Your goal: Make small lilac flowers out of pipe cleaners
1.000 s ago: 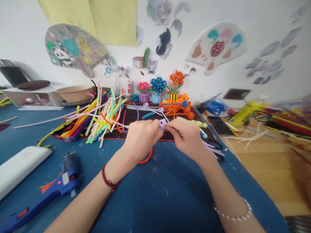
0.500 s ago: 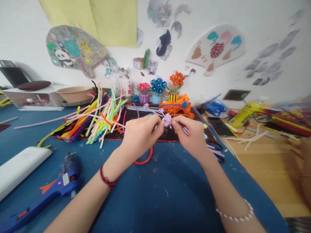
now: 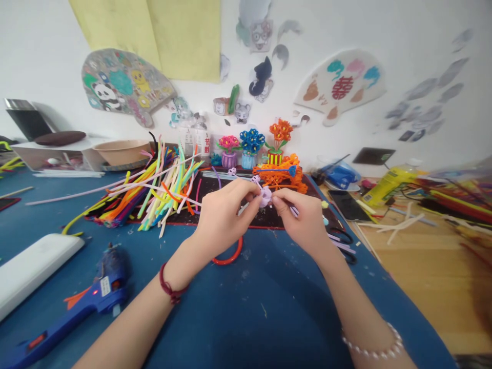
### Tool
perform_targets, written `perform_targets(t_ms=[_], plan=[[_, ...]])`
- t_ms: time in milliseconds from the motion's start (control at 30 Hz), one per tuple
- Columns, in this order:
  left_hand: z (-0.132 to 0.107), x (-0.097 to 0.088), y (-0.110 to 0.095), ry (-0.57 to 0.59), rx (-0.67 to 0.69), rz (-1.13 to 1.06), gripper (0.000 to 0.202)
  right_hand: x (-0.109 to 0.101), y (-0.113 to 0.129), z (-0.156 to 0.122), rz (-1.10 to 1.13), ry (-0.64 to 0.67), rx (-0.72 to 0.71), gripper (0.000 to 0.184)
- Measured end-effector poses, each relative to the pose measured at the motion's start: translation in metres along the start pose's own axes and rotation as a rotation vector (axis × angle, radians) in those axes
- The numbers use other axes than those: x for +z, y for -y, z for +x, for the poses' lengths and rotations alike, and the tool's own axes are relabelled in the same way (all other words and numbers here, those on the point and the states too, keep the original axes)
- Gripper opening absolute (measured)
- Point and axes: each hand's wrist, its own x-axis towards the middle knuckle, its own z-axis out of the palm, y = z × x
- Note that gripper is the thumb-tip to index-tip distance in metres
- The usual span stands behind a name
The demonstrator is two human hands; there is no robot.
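My left hand [image 3: 221, 218] and my right hand [image 3: 303, 220] meet above the blue table mat [image 3: 253, 307], fingers pinched together on a small lilac pipe-cleaner flower [image 3: 265, 196]. Lilac stems trail from under my right hand toward the right. A red ring [image 3: 230, 256] lies on the mat under my left wrist. A pile of coloured pipe cleaners [image 3: 154, 189] fans out to the left on a black mat [image 3: 230, 205].
A blue glue gun [image 3: 88, 302] and a white flat case [image 3: 34, 266] lie at the near left. Small pipe-cleaner flower pots [image 3: 249, 148] and an orange piece [image 3: 282, 171] stand at the back. Black-handled scissors [image 3: 344, 243], a phone [image 3: 348, 205] and a yellow bottle [image 3: 388, 182] sit to the right.
Both hands stay pinched on the lilac flower, turning it slightly and lifting it a little; the view has shifted slightly downward.
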Motion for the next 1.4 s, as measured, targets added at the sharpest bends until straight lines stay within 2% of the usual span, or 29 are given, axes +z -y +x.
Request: perform_targets(t_ms=[233,400,567,733,933,1133,1267,1400], plan=[[0.000,0.001,0.001,0.025,-0.044,0.037,0.008,0.004,-0.007,-0.004,-0.135,-0.057,-0.129,0.020],[0.000,0.004,0.000,0.047,-0.076,0.096,0.012,0.003,-0.010,-0.004,-0.267,-0.012,-0.201,0.023],[0.001,0.004,-0.001,0.142,-0.120,0.078,0.017,0.002,-0.011,-0.004,-0.337,0.027,-0.270,0.023],[-0.001,0.005,0.000,0.125,-0.084,0.071,0.015,0.004,-0.012,-0.005,-0.325,0.023,-0.269,0.023],[-0.003,0.006,0.000,0.107,0.000,0.192,0.019,0.005,-0.011,-0.005,-0.342,0.053,-0.284,0.025],[-0.003,0.007,0.002,0.047,0.175,0.334,0.025,0.006,-0.011,-0.006,-0.331,0.073,-0.286,0.022],[-0.001,0.004,0.005,0.092,0.290,0.345,0.027,0.006,-0.010,-0.006,-0.271,0.081,-0.263,0.023],[0.000,0.001,0.007,0.134,0.333,0.327,0.028,0.005,-0.010,-0.006,-0.229,0.075,-0.243,0.021]])
